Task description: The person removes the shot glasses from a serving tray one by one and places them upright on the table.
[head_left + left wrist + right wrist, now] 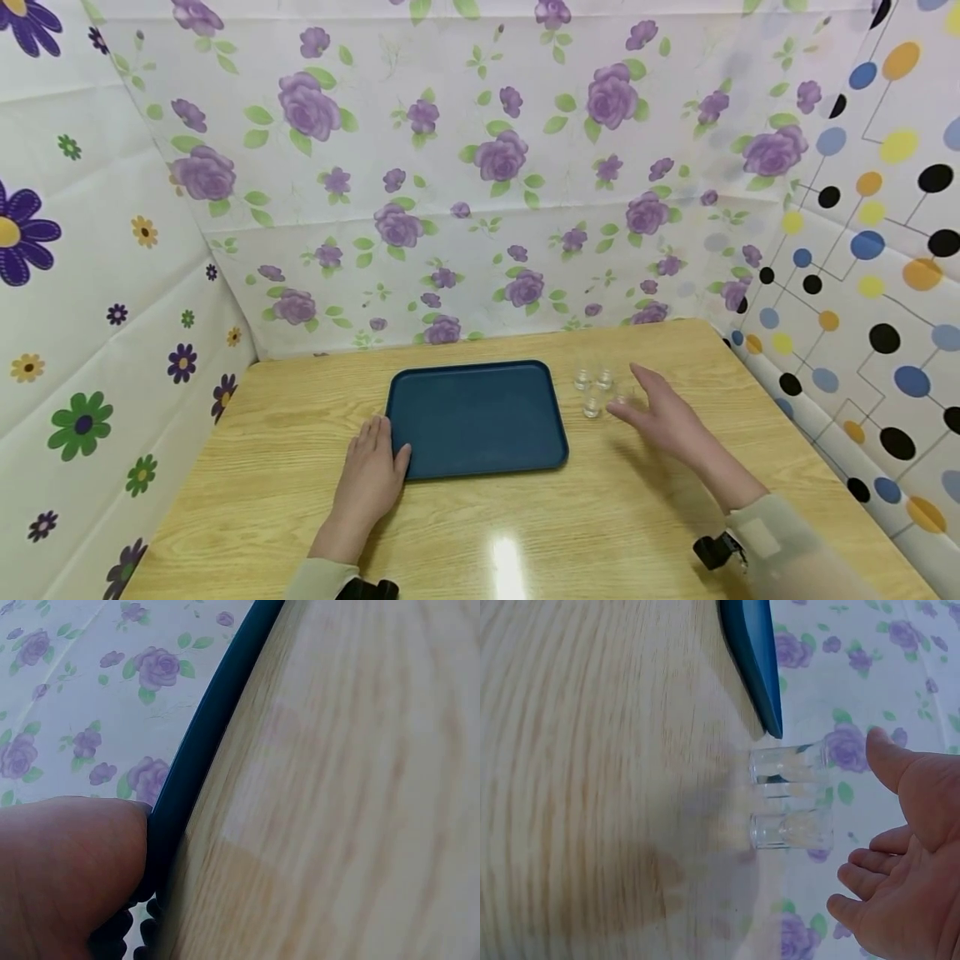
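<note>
A dark blue rectangular tray (476,421) lies flat on the wooden table. My left hand (372,471) rests at the tray's near left corner, fingers extended along its left side and thumb at the front edge. In the left wrist view, the thumb (75,859) touches the tray's rim (206,720). Several small clear glasses (592,406) stand in a group just right of the tray. My right hand (670,421) hovers beside the glasses with thumb and fingers spread, holding nothing. The right wrist view shows a glass (791,829) in front of its spread thumb and fingers.
The wooden table (300,417) has a light glare near its front. Behind it hangs a sheet with purple roses (502,156). A flower-patterned sheet (82,425) borders the left, and a dotted sheet (866,244) the right.
</note>
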`<act>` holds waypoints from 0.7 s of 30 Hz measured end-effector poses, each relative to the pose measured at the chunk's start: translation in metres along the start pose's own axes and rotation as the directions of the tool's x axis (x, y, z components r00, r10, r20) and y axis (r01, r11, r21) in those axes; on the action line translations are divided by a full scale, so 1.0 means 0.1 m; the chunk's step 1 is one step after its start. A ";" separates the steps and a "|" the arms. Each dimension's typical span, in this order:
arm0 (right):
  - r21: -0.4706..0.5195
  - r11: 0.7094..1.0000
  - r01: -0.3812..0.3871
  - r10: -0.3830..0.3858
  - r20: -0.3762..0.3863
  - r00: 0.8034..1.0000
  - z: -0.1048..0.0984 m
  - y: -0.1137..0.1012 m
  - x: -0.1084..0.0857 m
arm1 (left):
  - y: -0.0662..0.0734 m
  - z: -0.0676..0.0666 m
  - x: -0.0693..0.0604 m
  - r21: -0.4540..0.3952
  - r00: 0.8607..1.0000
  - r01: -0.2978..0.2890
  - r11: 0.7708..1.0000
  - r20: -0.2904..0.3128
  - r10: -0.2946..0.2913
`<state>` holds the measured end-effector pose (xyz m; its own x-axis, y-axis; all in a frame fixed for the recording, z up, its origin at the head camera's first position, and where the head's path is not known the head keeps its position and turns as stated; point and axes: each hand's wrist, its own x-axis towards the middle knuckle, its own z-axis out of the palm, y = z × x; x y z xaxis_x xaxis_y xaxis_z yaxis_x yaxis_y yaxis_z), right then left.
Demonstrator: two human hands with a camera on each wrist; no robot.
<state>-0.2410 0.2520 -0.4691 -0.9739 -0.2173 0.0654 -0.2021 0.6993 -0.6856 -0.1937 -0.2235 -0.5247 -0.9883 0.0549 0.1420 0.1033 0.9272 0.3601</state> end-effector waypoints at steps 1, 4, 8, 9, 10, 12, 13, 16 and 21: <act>-0.008 1.000 0.006 -0.006 -0.003 1.000 0.01 -0.01 0.00 | 0.00 0.00 0.00 0.003 1.000 0.000 1.000 0.001 0.000; -0.032 0.999 0.026 -0.027 -0.019 0.999 0.03 -0.04 0.01 | 0.02 -0.01 -0.01 0.006 1.000 -0.001 1.000 0.001 0.001; -0.054 0.997 0.046 -0.048 -0.040 0.998 0.07 -0.08 0.03 | 0.04 -0.02 -0.01 0.014 1.000 -0.001 1.000 -0.001 0.001; -0.064 0.997 0.051 -0.053 -0.042 0.998 0.08 -0.10 0.04 | 0.05 -0.02 -0.01 0.016 1.000 0.000 1.000 0.000 0.000; -0.071 0.996 0.057 -0.060 -0.043 0.997 0.09 -0.11 0.05 | 0.05 -0.03 -0.02 0.018 1.000 0.001 1.000 0.002 -0.001; -0.102 0.992 0.073 -0.077 -0.044 0.996 0.12 -0.15 0.06 | 0.05 -0.05 -0.02 0.025 1.000 0.000 1.000 0.006 0.000; -0.120 0.989 0.081 -0.088 -0.047 0.995 0.14 -0.16 0.07 | 0.05 -0.06 -0.02 0.027 1.000 -0.002 1.000 0.008 0.001; -0.187 0.974 0.126 -0.140 -0.064 0.988 0.20 -0.23 0.08 | 0.05 -0.08 -0.02 0.031 1.000 -0.009 0.999 0.004 0.009; -0.335 0.916 0.219 -0.263 -0.091 0.960 0.33 -0.37 0.10 | 0.06 -0.13 -0.01 0.046 0.999 -0.040 0.998 -0.010 0.040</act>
<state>-0.2399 0.2009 -0.4669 -0.8916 -0.3305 0.3096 -0.4333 0.8215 -0.3706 -0.1910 -0.2224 -0.5103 -0.9822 0.0887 0.1653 0.1373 0.9403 0.3116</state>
